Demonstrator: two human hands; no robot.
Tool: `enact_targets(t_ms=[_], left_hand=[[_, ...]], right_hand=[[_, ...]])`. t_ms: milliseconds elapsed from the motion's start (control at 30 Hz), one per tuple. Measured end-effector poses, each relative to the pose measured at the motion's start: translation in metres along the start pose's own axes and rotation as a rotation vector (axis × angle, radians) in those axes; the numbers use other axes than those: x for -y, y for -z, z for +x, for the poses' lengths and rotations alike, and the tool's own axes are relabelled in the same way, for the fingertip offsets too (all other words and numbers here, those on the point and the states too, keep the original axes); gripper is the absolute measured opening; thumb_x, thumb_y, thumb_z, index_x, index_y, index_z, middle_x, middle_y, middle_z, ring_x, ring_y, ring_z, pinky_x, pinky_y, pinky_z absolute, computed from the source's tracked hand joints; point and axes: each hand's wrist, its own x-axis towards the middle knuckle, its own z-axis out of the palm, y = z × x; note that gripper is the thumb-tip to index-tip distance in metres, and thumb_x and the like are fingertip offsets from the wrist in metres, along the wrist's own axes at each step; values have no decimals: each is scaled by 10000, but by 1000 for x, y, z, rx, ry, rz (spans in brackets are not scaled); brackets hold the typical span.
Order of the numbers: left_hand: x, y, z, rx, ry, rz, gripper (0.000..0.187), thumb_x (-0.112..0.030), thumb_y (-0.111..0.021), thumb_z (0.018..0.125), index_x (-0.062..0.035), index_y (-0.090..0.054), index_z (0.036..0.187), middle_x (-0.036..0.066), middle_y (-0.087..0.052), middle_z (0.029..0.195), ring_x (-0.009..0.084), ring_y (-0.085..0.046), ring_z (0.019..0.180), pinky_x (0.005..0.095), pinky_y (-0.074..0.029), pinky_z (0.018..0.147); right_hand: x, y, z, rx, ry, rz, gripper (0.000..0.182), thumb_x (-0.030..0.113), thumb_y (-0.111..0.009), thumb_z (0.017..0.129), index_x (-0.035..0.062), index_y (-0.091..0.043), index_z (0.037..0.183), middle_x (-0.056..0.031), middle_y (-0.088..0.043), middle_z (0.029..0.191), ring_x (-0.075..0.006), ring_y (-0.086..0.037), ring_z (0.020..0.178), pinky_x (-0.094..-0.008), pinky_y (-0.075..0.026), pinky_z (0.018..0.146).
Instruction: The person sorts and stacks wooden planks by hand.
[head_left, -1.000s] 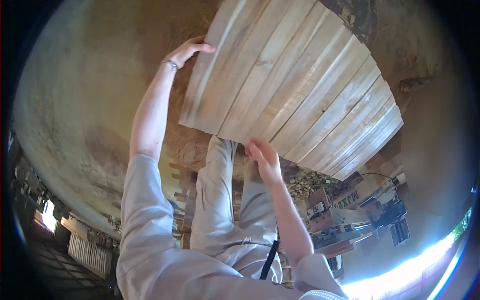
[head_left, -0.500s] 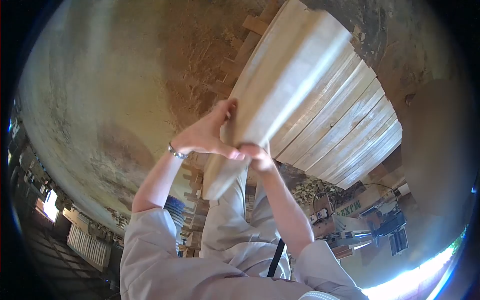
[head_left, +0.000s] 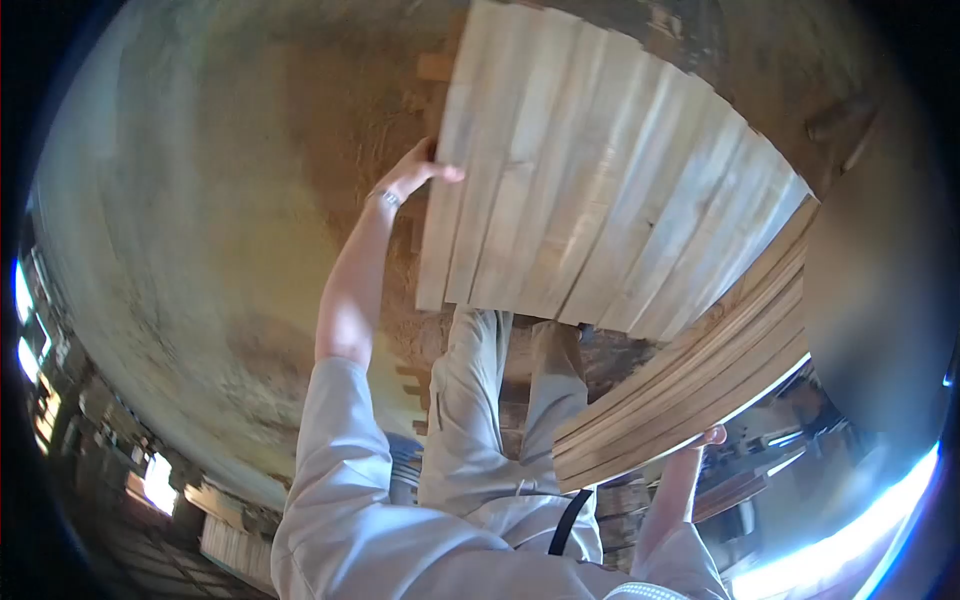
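Note:
Several long pale boards (head_left: 560,170) lie side by side in front of me, their near ends above my legs. My left hand (head_left: 425,172) is at the left edge of these boards, its thumb over the outermost one and its other fingers mostly hidden. At the lower right, my right hand (head_left: 712,437) is at the outer edge of a long wooden board (head_left: 690,370) with lengthwise ridges. That board slants from near my waist up to the right, beside the row. Only a small part of the right hand shows, so its grip is hidden.
A stained wall (head_left: 200,220) rises at the left. Wooden supports (head_left: 434,67) stick out behind the boards' left edge. Stacked wood (head_left: 240,545) stands at the lower left, and bright daylight (head_left: 850,540) enters at the lower right. A dark blurred shape fills the right side.
My hands were close together at a board over my legs; now they are far apart. The left has moved up, the right out to the lower right. The row of boards appears further left.

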Motion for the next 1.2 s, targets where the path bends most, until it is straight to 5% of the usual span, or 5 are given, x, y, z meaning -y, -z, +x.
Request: enact_targets(t_ms=[300,600,700,1033,1200], left_hand=[[-30,-14,-253,-89,236,-88,939,-13,-805,643,1,-324,1450,138,-574,1277,241,-616,1073,349,-532,897],[-139,-214,-423,84,80,48,808,-243,-735,599,-14,-461,1324,127,-571,1174,288,-564,1068,402,-483,939],[-122,-257,-447,55,-3,114,747,-269,-715,636,22,-486,1285,151,-591,1132,299,-575,1047,406,-487,935],[-103,-487,-409,678,-256,490,1048,-274,-795,564,-41,-278,1446,118,-426,1318,274,-449,1217,379,-385,1039],[-176,-662,-444,967,-817,988,1064,-385,-799,617,-58,-240,1462,142,-392,1386,284,-384,1311,398,-309,1101]], right_hand=[[-13,34,-205,-279,376,0,1047,300,-790,454,-30,-409,1372,-152,-533,1276,-303,-504,1219,-422,-378,1054],[-102,146,-406,-1252,296,-584,1311,473,-769,412,49,-203,1516,-292,-226,1528,-477,-193,1420,-568,-174,1162],[-154,201,-449,-1475,461,-750,1139,354,-775,425,-13,-325,1406,-231,-436,1262,-391,-401,1222,-489,-293,1084],[-305,402,-406,-1466,396,-937,1163,378,-853,440,24,-316,1410,-191,-446,1277,-360,-404,1249,-453,-309,1063],[-320,445,-368,-1303,275,-862,1183,442,-860,543,97,-227,1481,-216,-334,1455,-383,-290,1377,-528,-226,1122]])
